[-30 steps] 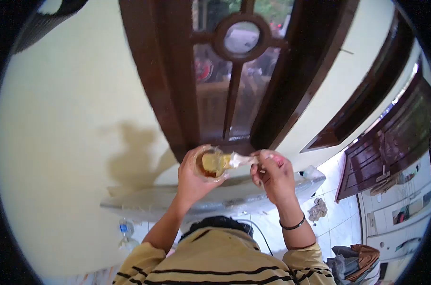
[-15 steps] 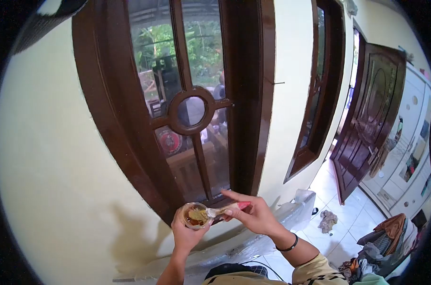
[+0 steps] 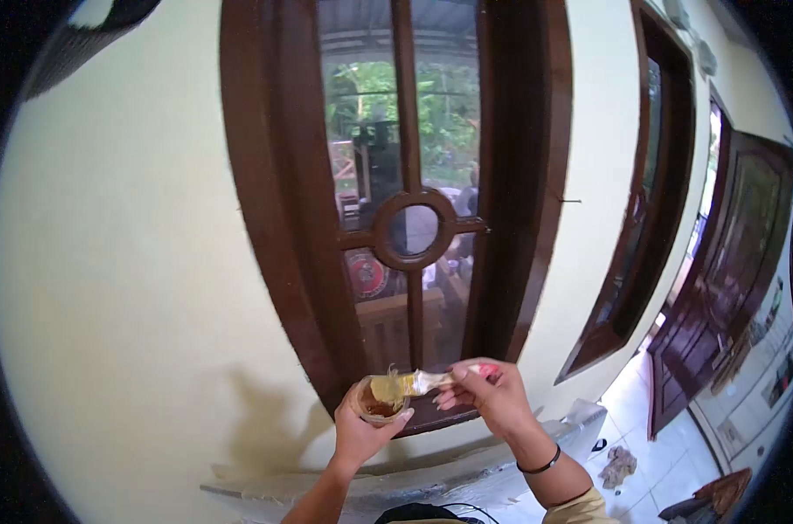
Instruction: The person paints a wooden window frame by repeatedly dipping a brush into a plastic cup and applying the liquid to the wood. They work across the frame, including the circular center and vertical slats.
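Note:
My left hand (image 3: pixel 358 437) is wrapped round a small clear cup (image 3: pixel 382 419) with amber-brown liquid in it. Between the fingers of my right hand (image 3: pixel 492 397) is the handle of a paintbrush (image 3: pixel 424 381), pale with a red end. Its yellowish bristles lie level over the cup's mouth, at the upper rim. Both hands are low in front of a dark brown window frame (image 3: pixel 291 218) with glass panes and a round piece in its middle.
A cream wall (image 3: pixel 125 262) surrounds the window. Plastic-wrapped material (image 3: pixel 501 467) lies along the wall's foot. A nail (image 3: pixel 573 202) sticks out right of the frame. Farther right are a second window (image 3: pixel 628 262), an open brown door (image 3: pixel 720 279) and a crumpled cloth (image 3: pixel 619 467) on the tiles.
The brush has come up from inside the cup to its rim, its bristles now more exposed. The view has turned left, so the window and hands appear farther right.

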Available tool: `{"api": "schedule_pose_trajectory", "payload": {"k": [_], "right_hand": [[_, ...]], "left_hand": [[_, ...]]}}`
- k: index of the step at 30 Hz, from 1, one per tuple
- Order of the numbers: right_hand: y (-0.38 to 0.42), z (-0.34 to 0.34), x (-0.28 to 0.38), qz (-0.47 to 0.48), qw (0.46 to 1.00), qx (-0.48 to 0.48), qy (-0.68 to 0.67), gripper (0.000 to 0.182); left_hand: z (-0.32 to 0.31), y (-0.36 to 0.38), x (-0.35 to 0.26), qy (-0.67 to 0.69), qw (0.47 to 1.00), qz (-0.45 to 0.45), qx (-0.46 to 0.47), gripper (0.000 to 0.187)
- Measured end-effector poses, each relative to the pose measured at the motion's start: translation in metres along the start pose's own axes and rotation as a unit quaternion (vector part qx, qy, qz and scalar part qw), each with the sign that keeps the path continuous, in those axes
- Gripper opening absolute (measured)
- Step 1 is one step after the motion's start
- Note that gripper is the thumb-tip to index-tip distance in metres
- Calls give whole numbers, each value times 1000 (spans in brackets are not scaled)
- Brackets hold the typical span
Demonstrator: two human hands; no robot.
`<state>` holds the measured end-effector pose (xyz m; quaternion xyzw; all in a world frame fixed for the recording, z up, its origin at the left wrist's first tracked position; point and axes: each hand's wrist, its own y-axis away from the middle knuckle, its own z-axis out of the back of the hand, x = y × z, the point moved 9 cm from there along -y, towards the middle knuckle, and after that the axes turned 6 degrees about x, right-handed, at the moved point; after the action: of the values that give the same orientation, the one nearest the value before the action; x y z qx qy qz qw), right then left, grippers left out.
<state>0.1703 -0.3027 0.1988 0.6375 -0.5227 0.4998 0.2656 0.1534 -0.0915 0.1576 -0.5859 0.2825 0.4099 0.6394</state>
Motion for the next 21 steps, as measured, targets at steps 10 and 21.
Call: {"api": "schedule_pose_trajectory", "payload": {"k": [10,21], "right_hand": [[-148,-101,183,299,932,79,189,24],[-285,-235,405,516,695,-38,500,15]], "left_hand": [[66,15,-3,0,996,46,-74,54],[116,49,17,-75,984,71,-146,55]]}}
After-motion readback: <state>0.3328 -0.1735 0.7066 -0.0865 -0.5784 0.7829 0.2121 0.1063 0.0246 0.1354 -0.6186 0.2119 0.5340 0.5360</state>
